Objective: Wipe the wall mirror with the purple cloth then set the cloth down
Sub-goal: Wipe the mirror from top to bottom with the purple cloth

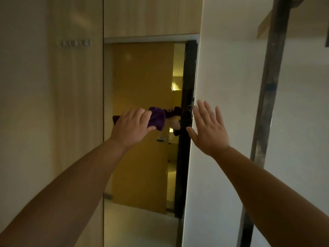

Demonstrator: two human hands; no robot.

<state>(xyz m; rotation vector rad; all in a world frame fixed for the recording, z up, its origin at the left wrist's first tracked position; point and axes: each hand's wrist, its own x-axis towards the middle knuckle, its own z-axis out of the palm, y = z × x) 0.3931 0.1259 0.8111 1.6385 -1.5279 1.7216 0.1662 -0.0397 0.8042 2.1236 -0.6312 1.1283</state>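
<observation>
Left hand [132, 124] gripping purple cloth [157, 118], right hand [209, 128] splayed

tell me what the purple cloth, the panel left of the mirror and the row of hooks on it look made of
Purple cloth: soft, plush fabric, probably microfibre; it bunches into deep folds under the left hand.
Panel: pale wood-look board, likely laminate; faint vertical grain, smooth matte face.
Hooks: pale, maybe plastic or painted metal; too small and blurred to tell.
</observation>
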